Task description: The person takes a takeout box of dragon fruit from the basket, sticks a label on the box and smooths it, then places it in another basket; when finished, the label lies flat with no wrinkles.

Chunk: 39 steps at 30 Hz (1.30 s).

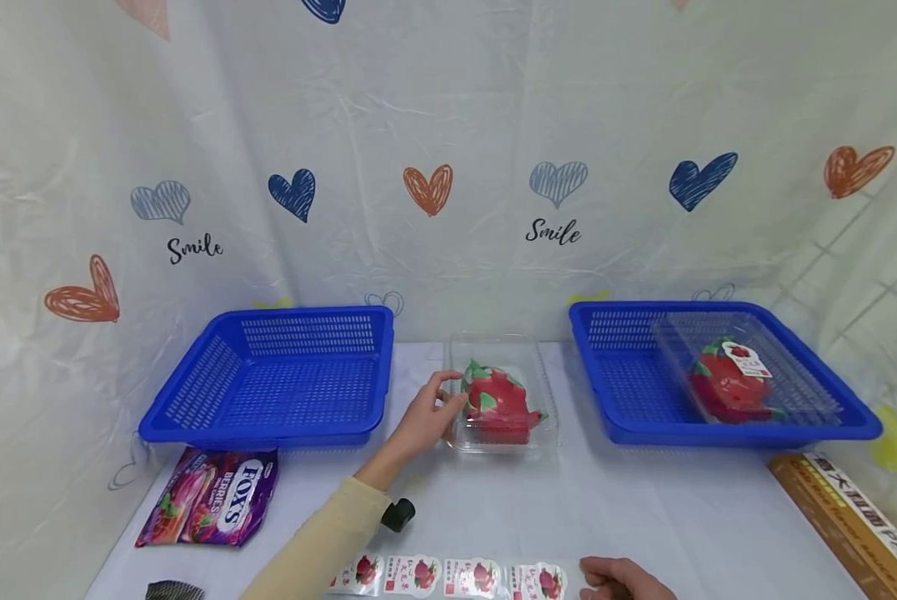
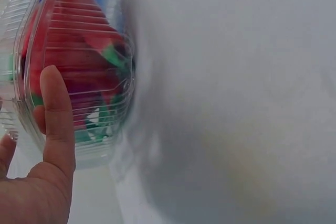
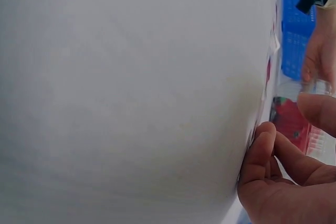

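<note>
Apparently to steady it, the left hand [image 1: 422, 421] touches, fingers half-bent, a clear, ribbed plastic box [image 1: 537, 379] on the tabletop [image 1: 689, 517], encasing a red, green-scaled dragon fruit [image 1: 497, 404]; any grip is unclear. White, fruit-printed stickers [image 1: 471, 577] lie handily beside the right hand [image 1: 623, 577]; whether its bent fingers pinch one, I cannot tell.

"Smile", "FOX'S" and "BERRIES" read plainly.
"Smile" stands twice on the backdrop [image 1: 478, 100]; "FOX'S" and "BERRIES" on the bag [image 1: 212, 500]; "Flavor Sauce" on the carton [image 1: 846, 521], beside Chinese characters. Print on the stickers [image 1: 474, 577] and the right basket's [image 1: 628, 432] label [image 1: 752, 365] is too small.
</note>
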Each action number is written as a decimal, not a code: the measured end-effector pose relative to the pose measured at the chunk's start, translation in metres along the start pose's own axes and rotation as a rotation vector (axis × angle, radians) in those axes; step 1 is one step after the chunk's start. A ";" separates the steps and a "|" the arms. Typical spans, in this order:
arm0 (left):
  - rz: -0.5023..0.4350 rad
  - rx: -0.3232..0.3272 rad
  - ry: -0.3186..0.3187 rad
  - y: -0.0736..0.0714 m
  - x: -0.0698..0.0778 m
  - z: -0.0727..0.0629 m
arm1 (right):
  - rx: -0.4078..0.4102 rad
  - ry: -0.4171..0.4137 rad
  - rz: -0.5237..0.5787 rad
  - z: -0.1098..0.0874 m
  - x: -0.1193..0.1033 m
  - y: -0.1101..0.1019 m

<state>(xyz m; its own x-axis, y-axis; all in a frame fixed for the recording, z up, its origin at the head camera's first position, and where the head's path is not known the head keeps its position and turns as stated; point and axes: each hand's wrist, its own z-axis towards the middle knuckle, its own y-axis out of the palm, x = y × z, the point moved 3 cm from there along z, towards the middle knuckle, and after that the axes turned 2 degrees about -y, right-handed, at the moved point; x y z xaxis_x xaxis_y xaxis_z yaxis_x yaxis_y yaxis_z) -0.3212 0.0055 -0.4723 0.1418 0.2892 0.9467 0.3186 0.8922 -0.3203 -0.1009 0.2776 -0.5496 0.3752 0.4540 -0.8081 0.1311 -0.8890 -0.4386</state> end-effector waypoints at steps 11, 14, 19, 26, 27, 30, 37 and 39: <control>-0.007 -0.014 -0.015 -0.002 0.001 0.005 | 0.064 0.037 -0.067 0.004 -0.004 0.001; 0.009 -0.003 0.009 0.000 0.001 0.004 | 0.085 0.031 -0.073 0.002 -0.011 -0.002; 0.082 0.042 0.029 0.003 0.001 -0.006 | 0.106 0.034 -0.068 -0.001 -0.018 -0.004; 0.261 0.401 0.148 0.003 0.012 -0.036 | 0.114 0.035 -0.081 0.001 -0.016 -0.005; 0.295 0.451 0.192 0.005 0.015 -0.043 | 0.112 0.038 -0.086 0.001 -0.016 -0.005; 0.363 0.493 0.340 0.016 0.025 -0.063 | 0.108 0.036 -0.102 0.001 -0.018 -0.007; 0.401 -0.106 0.343 0.055 0.040 -0.097 | 0.094 0.044 -0.116 0.000 -0.030 -0.010; 0.473 -0.300 0.289 0.065 0.040 -0.104 | 0.094 0.037 -0.113 -0.001 -0.030 -0.010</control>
<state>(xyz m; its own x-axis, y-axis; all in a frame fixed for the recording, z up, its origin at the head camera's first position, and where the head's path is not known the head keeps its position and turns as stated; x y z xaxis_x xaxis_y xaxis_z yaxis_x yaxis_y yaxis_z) -0.1975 0.0393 -0.4585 0.5660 0.4857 0.6662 0.4028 0.5421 -0.7375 -0.1127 0.2729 -0.5203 0.3972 0.5465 -0.7372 0.0881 -0.8223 -0.5621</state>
